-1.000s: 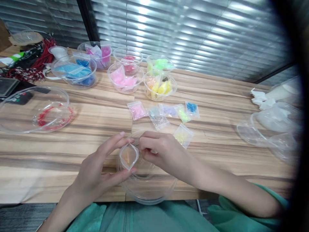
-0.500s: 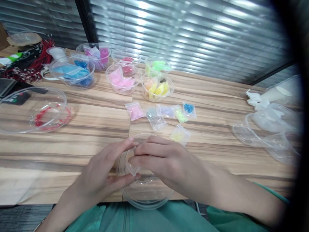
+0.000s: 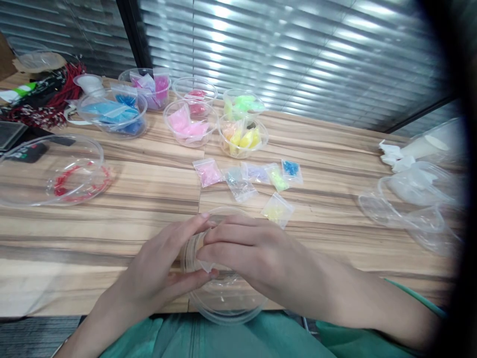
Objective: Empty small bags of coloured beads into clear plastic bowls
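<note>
Both hands meet over a clear round plastic container at the table's front edge. My left hand curves round a smaller clear plastic cup, thumb below and fingers above. My right hand has its fingers bent together inside or against the mouth of that cup; what its fingertips hold, if anything, is hidden. Small zip bags lie just beyond the hands: pink, pale blue, lilac, yellow-green, blue and pale yellow.
Clear bowls with coloured bags, among them blue, pink and yellow, stand at the back. A large clear container and red bead ring lie left. Empty clear containers and white tissue lie right.
The right fingers have shifted very slightly at the cup. The view has moved a little; the bags and bowls stay in place.
</note>
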Demonstrator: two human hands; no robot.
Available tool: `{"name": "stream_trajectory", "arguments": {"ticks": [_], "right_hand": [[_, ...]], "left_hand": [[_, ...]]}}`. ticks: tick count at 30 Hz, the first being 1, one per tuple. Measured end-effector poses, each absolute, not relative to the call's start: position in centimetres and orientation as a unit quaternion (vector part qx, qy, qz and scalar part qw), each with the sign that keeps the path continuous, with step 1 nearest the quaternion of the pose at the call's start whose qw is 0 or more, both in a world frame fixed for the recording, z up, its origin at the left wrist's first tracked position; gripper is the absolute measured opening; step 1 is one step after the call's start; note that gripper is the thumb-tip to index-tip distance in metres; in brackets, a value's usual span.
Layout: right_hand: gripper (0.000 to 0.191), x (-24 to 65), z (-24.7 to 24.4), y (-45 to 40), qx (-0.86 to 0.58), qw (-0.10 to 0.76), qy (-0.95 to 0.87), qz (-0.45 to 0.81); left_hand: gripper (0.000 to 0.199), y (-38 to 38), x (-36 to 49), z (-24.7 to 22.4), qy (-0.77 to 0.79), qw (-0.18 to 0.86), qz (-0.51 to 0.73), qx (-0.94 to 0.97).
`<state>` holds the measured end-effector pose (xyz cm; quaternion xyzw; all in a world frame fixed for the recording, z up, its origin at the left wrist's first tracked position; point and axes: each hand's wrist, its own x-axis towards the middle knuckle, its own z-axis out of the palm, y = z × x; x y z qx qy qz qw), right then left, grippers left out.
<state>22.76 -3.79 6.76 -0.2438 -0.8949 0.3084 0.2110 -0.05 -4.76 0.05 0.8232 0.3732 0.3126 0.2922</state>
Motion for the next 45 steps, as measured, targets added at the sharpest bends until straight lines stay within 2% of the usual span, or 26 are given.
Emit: {"name": "stream_trajectory", "arguments": {"ticks": [3,7,9,17,19,23,27,29,31,33,36,37,41,45], "right_hand": [[0.021,22.8,7.4,-4.0,-0.247,0.186,-0.897,0.317],[0.030,23.5,7.4,-4.4,-0.301,0.248,-0.868,0.309],[0.036,23.9,6.6,-4.4,-0.347,0.245,-0.865,0.267],[0.029,22.3,2.7,-4.2,-0.358,-0.028,-0.922,0.147],[0.031,21.6,2.6,-4.1,-0.365,-0.058,-0.921,0.121],[0.033,21.2,2.2,-4.2,-0.361,-0.068,-0.923,0.119],[0.027,21.4,1.3,-4.4,-0.361,-0.036,-0.923,0.125],[0.028,21.6,1.2,-4.4,-0.376,0.002,-0.917,0.131],[0.021,21.9,1.6,-4.3,-0.398,0.048,-0.906,0.136],[0.011,22.2,2.2,-4.3,-0.422,0.135,-0.882,0.158],[0.010,22.5,3.0,-4.6,-0.392,0.318,-0.832,0.230],[0.011,22.5,3.2,-4.7,-0.365,0.352,-0.827,0.245],[0.016,22.5,3.2,-4.9,-0.311,0.327,-0.860,0.237],[0.024,23.0,3.5,-4.7,-0.336,0.361,-0.828,0.266]], "left_hand": [[0.080,-4.8,-0.2,0.0,0.372,0.289,0.307,0.827],[0.081,-4.8,-0.2,0.0,0.384,0.285,0.305,0.824],[0.082,-4.7,-0.2,0.0,0.385,0.290,0.308,0.821],[0.078,-4.8,0.1,0.2,0.379,0.304,0.301,0.821],[0.076,-4.7,0.1,0.3,0.380,0.307,0.302,0.819],[0.079,-4.6,0.1,0.0,0.372,0.304,0.312,0.819],[0.078,-4.8,-0.1,-0.3,0.368,0.301,0.319,0.820],[0.080,-4.9,-0.2,-0.4,0.374,0.300,0.317,0.818],[0.080,-4.9,-0.2,-0.4,0.376,0.297,0.324,0.815],[0.080,-4.9,-0.2,-0.3,0.371,0.292,0.340,0.813],[0.080,-4.9,-0.1,-0.2,0.368,0.295,0.342,0.813],[0.081,-4.8,-0.1,-0.2,0.365,0.298,0.336,0.815],[0.085,-4.9,-0.3,-0.4,0.352,0.295,0.315,0.831],[0.084,-5.0,-0.5,-0.7,0.362,0.287,0.304,0.833]]}}
